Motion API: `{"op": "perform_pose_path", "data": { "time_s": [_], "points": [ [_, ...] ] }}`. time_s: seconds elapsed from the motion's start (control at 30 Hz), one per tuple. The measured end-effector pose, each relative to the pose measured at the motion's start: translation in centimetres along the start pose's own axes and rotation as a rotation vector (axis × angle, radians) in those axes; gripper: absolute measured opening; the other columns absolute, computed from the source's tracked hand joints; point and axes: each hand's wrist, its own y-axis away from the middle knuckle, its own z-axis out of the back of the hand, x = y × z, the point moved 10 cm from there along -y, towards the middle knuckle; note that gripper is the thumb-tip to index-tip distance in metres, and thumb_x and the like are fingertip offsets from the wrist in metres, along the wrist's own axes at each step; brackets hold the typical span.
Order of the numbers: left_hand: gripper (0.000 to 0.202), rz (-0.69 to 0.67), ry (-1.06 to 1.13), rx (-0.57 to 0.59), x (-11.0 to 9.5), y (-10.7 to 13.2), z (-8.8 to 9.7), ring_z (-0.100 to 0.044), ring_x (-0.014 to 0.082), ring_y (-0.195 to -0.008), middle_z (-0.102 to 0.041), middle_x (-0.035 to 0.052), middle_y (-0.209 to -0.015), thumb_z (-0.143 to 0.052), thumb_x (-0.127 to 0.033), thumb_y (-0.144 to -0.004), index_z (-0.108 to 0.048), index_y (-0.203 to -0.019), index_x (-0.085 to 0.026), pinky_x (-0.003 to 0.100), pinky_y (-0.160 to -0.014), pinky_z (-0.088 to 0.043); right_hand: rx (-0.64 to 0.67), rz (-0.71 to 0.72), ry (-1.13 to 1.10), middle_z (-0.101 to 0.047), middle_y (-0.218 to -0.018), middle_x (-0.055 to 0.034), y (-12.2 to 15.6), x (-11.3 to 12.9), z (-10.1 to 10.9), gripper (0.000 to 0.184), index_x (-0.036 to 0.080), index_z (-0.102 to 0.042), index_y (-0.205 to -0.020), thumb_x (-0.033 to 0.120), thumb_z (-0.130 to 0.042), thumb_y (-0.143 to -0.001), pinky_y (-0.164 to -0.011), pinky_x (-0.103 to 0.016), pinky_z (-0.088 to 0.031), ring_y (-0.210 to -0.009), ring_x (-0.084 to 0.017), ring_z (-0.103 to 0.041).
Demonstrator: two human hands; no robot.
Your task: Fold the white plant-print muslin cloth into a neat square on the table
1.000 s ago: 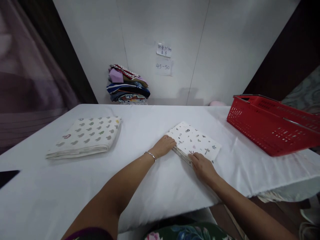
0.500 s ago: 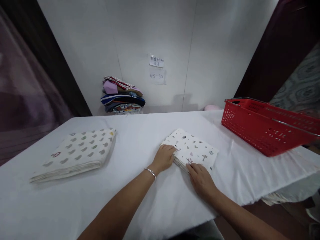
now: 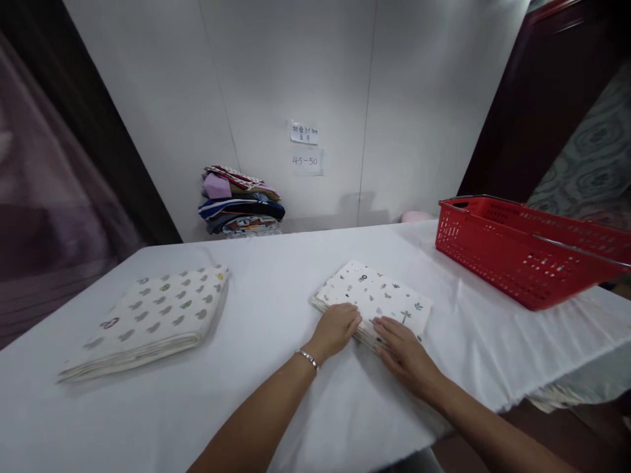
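Observation:
A small folded white cloth [image 3: 367, 292], printed with little plants and other motifs, lies on the white-covered table in front of me. My left hand [image 3: 338, 328], with a bracelet at its wrist, grips the near edge with its fingers bent over the top; its thumb is mostly hidden. On the right part of the same edge, my right hand [image 3: 401, 351] lies with fingers stretched flat on the cloth. Further left rests a larger folded white cloth [image 3: 162, 309] with rows of grey shapes and a few coloured ones, touched by neither hand.
A red plastic basket [image 3: 497, 256] with metal handles stands at the right of the table [image 3: 276, 289]. Behind the far edge is a stack of folded fabrics [image 3: 241, 203] by the wall. Two paper notes [image 3: 306, 157] hang there. A dark curtain [image 3: 54, 217] borders the left.
My left hand has slid right along the cloth's near edge, uncovering its left corner. My right hand's fingers now reach flatter over the top. The view has tilted slightly up.

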Motion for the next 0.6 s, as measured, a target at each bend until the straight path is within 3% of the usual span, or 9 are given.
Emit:
{"op": "perform_pose_path", "data": {
  "time_s": [0.1,0.2,0.43,0.53,0.6],
  "points": [
    [0.026,0.139,-0.067,-0.070,2.3,-0.8,0.7,-0.046,0.0191,-0.118,-0.060,0.0052,-0.118,-0.038,-0.028,-0.091,-0.058,-0.107,-0.022,0.038,-0.101,-0.033,0.104,0.042,0.056,-0.037,-0.141,-0.0138,0.0,0.2,-2.7,0.059,0.017,-0.031,-0.140,0.029,-0.049,-0.085,-0.102,-0.050,-0.033,-0.131,-0.028,-0.031],
    [0.030,0.257,-0.117,-0.053,4.7,-0.4,0.0,-0.039,0.0210,-0.126,-0.054,0.0054,-0.127,-0.040,-0.029,-0.090,-0.055,-0.114,-0.021,0.042,-0.107,-0.025,0.176,0.079,0.094,-0.031,-0.145,-0.0140,0.5,0.9,-4.7,0.064,0.016,-0.026,-0.142,0.031,-0.050,-0.085,-0.105,-0.049,-0.029,-0.134,-0.027,-0.025],
    [0.033,0.303,-0.101,-0.090,5.6,0.9,-0.4,-0.038,0.0183,-0.127,-0.052,0.0034,-0.130,-0.035,-0.032,-0.092,-0.054,-0.117,-0.022,0.039,-0.110,-0.020,0.188,0.101,0.110,-0.025,-0.147,-0.0132,1.1,1.0,-4.9,0.063,0.015,-0.022,-0.143,0.032,-0.047,-0.088,-0.106,-0.049,-0.029,-0.136,-0.027,-0.020],
    [0.029,0.336,-0.086,-0.144,5.9,0.7,0.6,-0.041,0.0185,-0.123,-0.057,0.0027,-0.125,-0.036,-0.030,-0.091,-0.059,-0.107,-0.023,0.040,-0.108,-0.023,0.205,0.086,0.084,-0.024,-0.147,-0.0128,1.2,0.8,-5.3,0.062,0.015,-0.023,-0.143,0.031,-0.047,-0.088,-0.107,-0.049,-0.027,-0.136,-0.027,-0.019],
    [0.027,0.433,-0.074,-0.185,7.3,0.6,1.5,-0.039,0.0200,-0.124,-0.056,0.0025,-0.125,-0.038,-0.028,-0.090,-0.060,-0.104,-0.023,0.042,-0.107,-0.023,0.228,0.057,0.049,-0.023,-0.147,-0.0124,1.0,0.7,-5.5,0.062,0.016,-0.024,-0.143,0.032,-0.046,-0.088,-0.108,-0.050,-0.025,-0.136,-0.026,-0.018]
  ]
}}
